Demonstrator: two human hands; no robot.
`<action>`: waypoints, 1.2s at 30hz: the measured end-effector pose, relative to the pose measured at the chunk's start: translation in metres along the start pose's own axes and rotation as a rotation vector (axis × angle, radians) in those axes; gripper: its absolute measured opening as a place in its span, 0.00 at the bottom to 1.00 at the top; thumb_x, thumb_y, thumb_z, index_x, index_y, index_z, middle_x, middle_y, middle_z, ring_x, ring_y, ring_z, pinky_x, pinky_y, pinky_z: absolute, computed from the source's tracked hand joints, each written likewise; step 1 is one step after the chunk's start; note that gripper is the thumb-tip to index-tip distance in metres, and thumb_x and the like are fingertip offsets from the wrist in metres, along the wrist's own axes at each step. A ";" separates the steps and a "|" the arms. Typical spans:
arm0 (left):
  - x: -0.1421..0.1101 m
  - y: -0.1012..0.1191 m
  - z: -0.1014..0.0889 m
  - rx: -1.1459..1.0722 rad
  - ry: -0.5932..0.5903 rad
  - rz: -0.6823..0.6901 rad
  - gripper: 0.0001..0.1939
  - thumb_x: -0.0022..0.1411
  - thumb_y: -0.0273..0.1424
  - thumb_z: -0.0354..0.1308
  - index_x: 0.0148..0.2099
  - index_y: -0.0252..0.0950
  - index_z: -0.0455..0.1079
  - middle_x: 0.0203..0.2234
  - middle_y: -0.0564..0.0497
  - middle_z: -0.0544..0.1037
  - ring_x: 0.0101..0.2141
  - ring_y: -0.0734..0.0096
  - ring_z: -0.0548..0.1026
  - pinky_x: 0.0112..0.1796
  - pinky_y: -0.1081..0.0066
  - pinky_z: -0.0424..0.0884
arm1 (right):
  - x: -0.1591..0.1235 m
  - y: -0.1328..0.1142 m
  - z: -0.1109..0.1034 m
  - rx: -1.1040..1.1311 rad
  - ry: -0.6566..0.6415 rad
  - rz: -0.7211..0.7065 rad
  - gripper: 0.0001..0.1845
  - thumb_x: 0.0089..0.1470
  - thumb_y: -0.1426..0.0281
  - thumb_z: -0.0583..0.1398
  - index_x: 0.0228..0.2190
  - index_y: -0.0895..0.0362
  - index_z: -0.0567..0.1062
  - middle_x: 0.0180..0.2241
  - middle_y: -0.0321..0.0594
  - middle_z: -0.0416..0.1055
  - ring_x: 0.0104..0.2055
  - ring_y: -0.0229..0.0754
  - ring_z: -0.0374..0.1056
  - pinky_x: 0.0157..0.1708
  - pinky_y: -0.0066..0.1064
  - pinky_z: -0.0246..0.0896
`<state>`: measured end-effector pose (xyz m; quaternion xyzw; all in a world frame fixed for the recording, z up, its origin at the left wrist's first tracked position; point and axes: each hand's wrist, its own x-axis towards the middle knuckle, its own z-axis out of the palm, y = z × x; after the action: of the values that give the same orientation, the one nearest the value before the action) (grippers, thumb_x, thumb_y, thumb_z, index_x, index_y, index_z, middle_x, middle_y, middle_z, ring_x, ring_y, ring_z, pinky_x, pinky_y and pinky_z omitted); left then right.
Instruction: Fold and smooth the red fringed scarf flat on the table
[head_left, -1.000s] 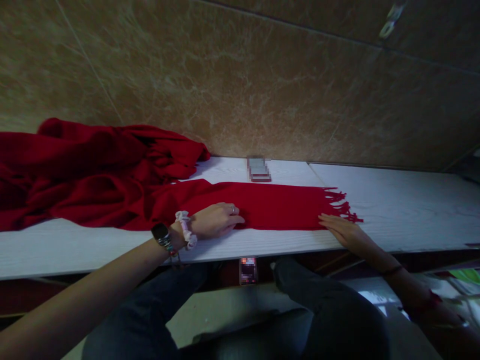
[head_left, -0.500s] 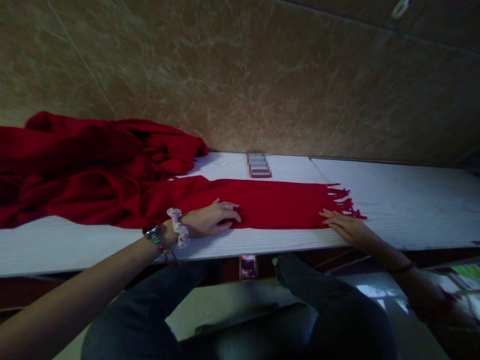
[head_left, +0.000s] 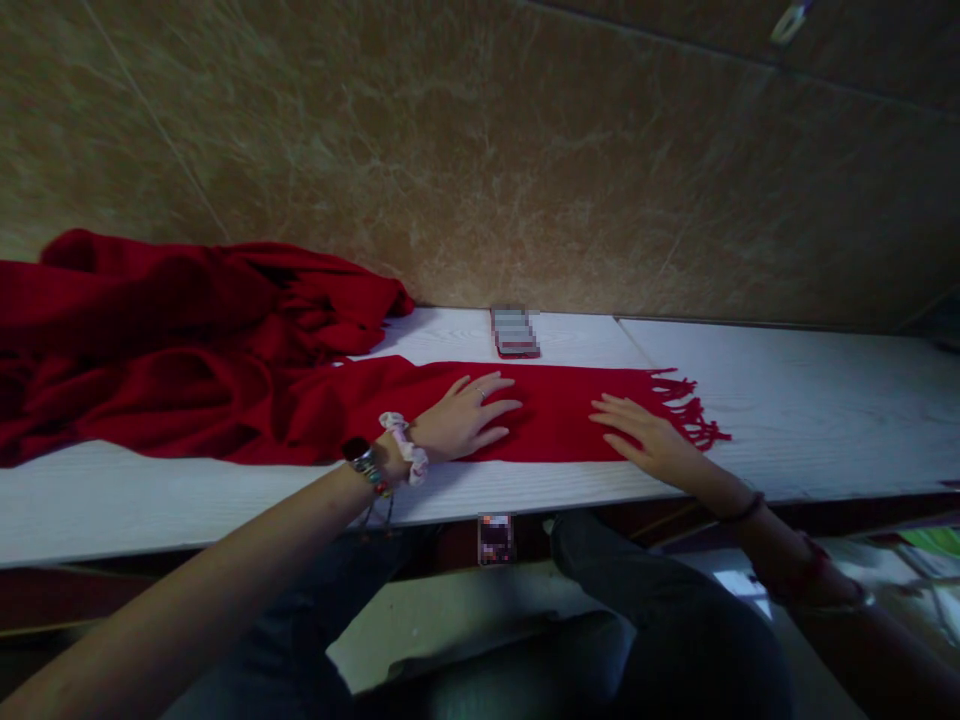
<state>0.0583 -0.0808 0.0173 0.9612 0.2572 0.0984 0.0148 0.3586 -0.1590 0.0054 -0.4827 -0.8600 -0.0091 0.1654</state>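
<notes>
A red scarf lies along the white tabletop, its right part narrow and flat with a fringed end. Toward the left the same red cloth becomes wrinkled and bunched. My left hand rests over the flat stretch, fingers spread and palm down, with a scrunchie, a watch and beads at its wrist. Closer to the fringe, my right hand is over the cloth with its fingers stretched out. Neither hand grips the fabric.
A heap of red cloth lies at the back left against the brown marbled wall. A pixelated flat object sits behind the scarf. The white tabletop extends to the right. My legs are below its front edge.
My left hand has moved right and slightly away from me along the scarf, its fingers spreading. My right hand has moved left from the fringed end onto the flat cloth.
</notes>
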 end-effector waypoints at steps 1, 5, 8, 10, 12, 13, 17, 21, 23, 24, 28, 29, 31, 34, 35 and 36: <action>0.001 0.001 0.006 0.005 -0.043 -0.007 0.21 0.63 0.38 0.44 0.57 0.40 0.56 0.58 0.45 0.52 0.57 0.57 0.49 0.52 0.50 0.50 | 0.002 -0.001 0.005 0.002 -0.049 -0.007 0.19 0.56 0.69 0.48 0.48 0.54 0.67 0.53 0.42 0.62 0.58 0.43 0.51 0.55 0.47 0.49; 0.001 0.000 0.018 0.000 -0.190 -0.039 0.23 0.64 0.39 0.39 0.61 0.43 0.48 0.60 0.48 0.48 0.59 0.56 0.44 0.53 0.45 0.44 | -0.003 0.001 0.015 0.020 -0.156 -0.007 0.21 0.57 0.70 0.47 0.52 0.50 0.62 0.57 0.39 0.56 0.60 0.42 0.47 0.57 0.49 0.42; 0.002 0.000 0.016 -0.009 -0.224 -0.054 0.24 0.64 0.40 0.39 0.61 0.44 0.46 0.61 0.48 0.46 0.59 0.55 0.44 0.53 0.45 0.43 | -0.004 0.000 0.010 0.047 -0.165 -0.004 0.20 0.57 0.70 0.48 0.51 0.52 0.63 0.56 0.41 0.57 0.59 0.42 0.49 0.57 0.48 0.43; 0.003 0.002 0.011 -0.019 -0.233 -0.054 0.25 0.63 0.41 0.40 0.61 0.43 0.47 0.61 0.48 0.47 0.59 0.55 0.44 0.53 0.45 0.44 | 0.000 -0.006 0.005 0.046 -0.140 -0.015 0.20 0.56 0.69 0.49 0.50 0.54 0.65 0.55 0.42 0.59 0.59 0.43 0.50 0.56 0.47 0.45; 0.003 0.004 0.006 -0.025 -0.218 -0.027 0.25 0.62 0.42 0.42 0.60 0.41 0.51 0.60 0.46 0.49 0.59 0.56 0.46 0.53 0.47 0.45 | 0.006 -0.013 0.003 0.037 -0.120 -0.056 0.19 0.56 0.69 0.50 0.49 0.55 0.67 0.53 0.43 0.62 0.57 0.43 0.53 0.56 0.45 0.48; 0.003 0.004 0.004 -0.028 -0.206 0.000 0.26 0.61 0.43 0.44 0.59 0.40 0.53 0.59 0.45 0.51 0.58 0.57 0.48 0.54 0.50 0.46 | 0.008 -0.016 0.003 0.030 -0.119 -0.084 0.18 0.56 0.69 0.51 0.48 0.56 0.68 0.52 0.43 0.64 0.56 0.43 0.54 0.55 0.44 0.50; 0.001 0.000 0.004 -0.043 -0.214 0.060 0.27 0.60 0.45 0.46 0.59 0.40 0.53 0.58 0.44 0.54 0.57 0.59 0.51 0.54 0.52 0.47 | 0.018 -0.018 0.006 0.008 -0.144 -0.166 0.17 0.56 0.69 0.51 0.46 0.57 0.70 0.50 0.44 0.66 0.54 0.42 0.58 0.54 0.40 0.54; 0.004 -0.011 0.011 -0.034 -0.232 0.034 0.28 0.62 0.46 0.40 0.61 0.43 0.45 0.61 0.47 0.47 0.59 0.55 0.43 0.53 0.43 0.40 | 0.026 -0.003 0.012 0.018 -0.092 -0.144 0.19 0.56 0.69 0.50 0.49 0.57 0.66 0.52 0.44 0.63 0.55 0.42 0.56 0.54 0.40 0.54; 0.006 -0.015 0.014 -0.031 -0.231 0.034 0.27 0.63 0.45 0.38 0.62 0.43 0.45 0.61 0.47 0.47 0.59 0.56 0.43 0.53 0.44 0.39 | 0.029 0.006 0.014 0.022 -0.056 -0.131 0.18 0.56 0.70 0.50 0.48 0.58 0.67 0.51 0.45 0.65 0.54 0.42 0.57 0.53 0.40 0.56; 0.007 -0.017 0.014 -0.028 -0.227 0.034 0.26 0.63 0.44 0.37 0.61 0.44 0.45 0.61 0.47 0.47 0.59 0.56 0.43 0.53 0.44 0.40 | 0.030 0.010 0.014 0.020 -0.037 -0.129 0.18 0.56 0.71 0.50 0.48 0.58 0.68 0.50 0.45 0.66 0.53 0.42 0.59 0.52 0.40 0.57; 0.009 -0.018 0.012 -0.009 -0.170 0.084 0.26 0.62 0.45 0.40 0.60 0.43 0.50 0.59 0.46 0.52 0.58 0.57 0.47 0.53 0.47 0.44 | 0.030 0.014 0.012 0.001 0.031 -0.163 0.16 0.54 0.70 0.52 0.44 0.60 0.71 0.46 0.47 0.69 0.50 0.44 0.62 0.49 0.41 0.60; 0.010 -0.017 0.010 -0.006 -0.148 0.106 0.26 0.61 0.45 0.43 0.59 0.41 0.52 0.58 0.45 0.55 0.57 0.58 0.51 0.53 0.50 0.46 | 0.030 0.012 0.011 0.002 0.044 -0.180 0.16 0.54 0.70 0.53 0.43 0.60 0.71 0.46 0.48 0.69 0.50 0.44 0.62 0.49 0.41 0.60; 0.014 -0.014 0.005 0.000 -0.123 0.144 0.25 0.59 0.43 0.47 0.56 0.38 0.57 0.53 0.44 0.62 0.53 0.61 0.59 0.51 0.58 0.54 | 0.031 0.007 0.011 0.009 0.057 -0.224 0.15 0.53 0.69 0.54 0.43 0.59 0.72 0.45 0.47 0.69 0.49 0.43 0.63 0.48 0.39 0.61; 0.024 -0.010 -0.004 0.004 -0.150 0.183 0.21 0.56 0.33 0.50 0.53 0.38 0.61 0.47 0.46 0.68 0.45 0.66 0.66 0.44 0.67 0.63 | 0.036 0.001 0.014 0.005 0.066 -0.299 0.14 0.52 0.69 0.55 0.40 0.59 0.73 0.42 0.45 0.71 0.45 0.42 0.65 0.46 0.38 0.62; 0.026 -0.009 -0.006 0.007 -0.162 0.194 0.22 0.55 0.30 0.50 0.53 0.39 0.61 0.46 0.47 0.68 0.44 0.67 0.67 0.42 0.69 0.64 | 0.038 0.000 0.015 -0.002 0.073 -0.314 0.13 0.52 0.69 0.56 0.40 0.59 0.73 0.41 0.45 0.72 0.44 0.42 0.66 0.46 0.38 0.63; 0.028 -0.009 -0.007 0.011 -0.171 0.205 0.23 0.53 0.27 0.50 0.53 0.39 0.61 0.46 0.48 0.68 0.44 0.67 0.67 0.41 0.70 0.65 | 0.040 -0.001 0.017 -0.010 0.086 -0.323 0.13 0.51 0.69 0.56 0.39 0.59 0.73 0.40 0.44 0.72 0.43 0.42 0.66 0.45 0.38 0.63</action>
<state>0.0760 -0.0589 0.0283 0.9874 0.1560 0.0154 0.0212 0.3341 -0.1230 0.0012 -0.3380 -0.9185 -0.0608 0.1961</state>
